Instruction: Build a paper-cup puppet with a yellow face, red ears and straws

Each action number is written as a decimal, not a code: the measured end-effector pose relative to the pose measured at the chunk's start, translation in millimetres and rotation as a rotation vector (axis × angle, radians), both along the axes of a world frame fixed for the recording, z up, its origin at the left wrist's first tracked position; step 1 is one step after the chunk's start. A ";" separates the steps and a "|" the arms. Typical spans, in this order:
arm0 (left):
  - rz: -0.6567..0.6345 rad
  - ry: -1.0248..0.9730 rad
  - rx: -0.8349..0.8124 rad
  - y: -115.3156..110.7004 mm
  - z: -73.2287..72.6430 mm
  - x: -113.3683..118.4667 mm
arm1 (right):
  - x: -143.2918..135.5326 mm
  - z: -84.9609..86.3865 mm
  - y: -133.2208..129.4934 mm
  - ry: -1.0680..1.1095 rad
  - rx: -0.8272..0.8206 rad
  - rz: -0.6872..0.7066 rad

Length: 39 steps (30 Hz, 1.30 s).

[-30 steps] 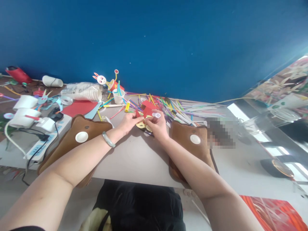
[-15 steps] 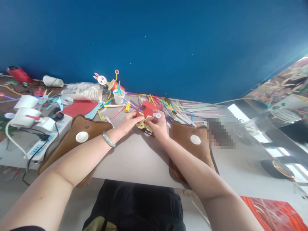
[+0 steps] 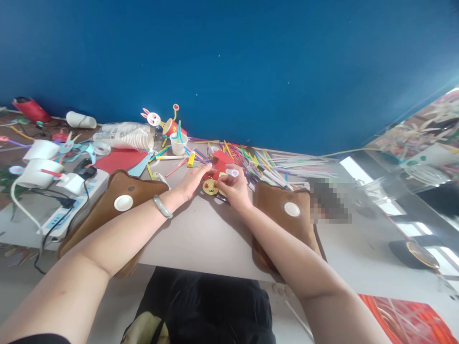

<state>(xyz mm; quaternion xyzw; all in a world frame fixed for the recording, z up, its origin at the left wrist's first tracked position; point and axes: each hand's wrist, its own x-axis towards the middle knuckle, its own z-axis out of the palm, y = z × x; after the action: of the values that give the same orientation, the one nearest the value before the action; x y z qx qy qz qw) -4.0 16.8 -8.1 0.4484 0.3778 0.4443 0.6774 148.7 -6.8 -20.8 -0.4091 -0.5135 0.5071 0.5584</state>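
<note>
A round yellow paper face (image 3: 210,187) with red eyes is pinched at its right edge by my right hand (image 3: 234,187). Left of it, my left hand (image 3: 194,181) has its fingers extended beside red paper (image 3: 221,160) and seems to hold nothing. The red paper lies just beyond both hands. A small white-and-lilac round piece (image 3: 232,173) shows at my right fingers. Under the face, a dark object is mostly hidden. A yellow glue stick (image 3: 191,159) lies beyond my left hand.
Brown cushions (image 3: 122,186) (image 3: 287,210) flank my forearms. Colored straws and pens (image 3: 272,167) lie along the blue wall. At the left are stacked paper cups (image 3: 132,140), a power strip (image 3: 68,205) with cables and a white cup (image 3: 178,143) holding straws.
My left hand has let go of the yellow face and drawn slightly left, its fingers now straighter. The face is now more visible, still in my right hand.
</note>
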 end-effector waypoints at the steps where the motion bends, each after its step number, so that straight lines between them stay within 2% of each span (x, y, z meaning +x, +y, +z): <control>1: -0.005 0.007 0.009 0.5 0.9 -0.8 | -0.1 -0.3 -0.2 -0.006 -0.009 0.019; 5: -0.005 0.127 0.114 2.0 2.1 -4.9 | -0.9 -3.1 0.2 -0.010 -0.022 0.056; 9: 0.084 0.189 0.208 2.0 0.9 -6.4 | -1.5 -4.7 0.6 -0.025 -0.024 0.072; 16: 0.142 0.179 0.213 2.4 2.2 -4.2 | -1.0 -1.9 -0.5 -0.029 -0.023 0.037; 21: 0.096 0.127 0.071 7.9 5.4 -8.8 | 1.6 -1.8 2.9 0.003 -0.041 -0.054; 27: -0.059 0.248 0.119 11.3 -2.5 -13.3 | 7.1 -3.0 8.4 0.023 -0.078 -0.143; 33: -0.004 0.353 0.206 12.8 -10.1 -12.5 | 7.3 -1.4 7.5 0.018 -0.069 -0.136; 39: 0.037 0.489 0.256 9.6 -3.8 -13.5 | 6.7 -1.7 7.0 0.022 -0.060 -0.150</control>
<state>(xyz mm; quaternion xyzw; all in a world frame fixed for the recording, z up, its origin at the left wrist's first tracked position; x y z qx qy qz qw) -17.5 26.4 -12.0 0.6172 0.4790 0.3791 0.4958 155.3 0.2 -22.5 -0.4575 -0.4598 0.4833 0.5880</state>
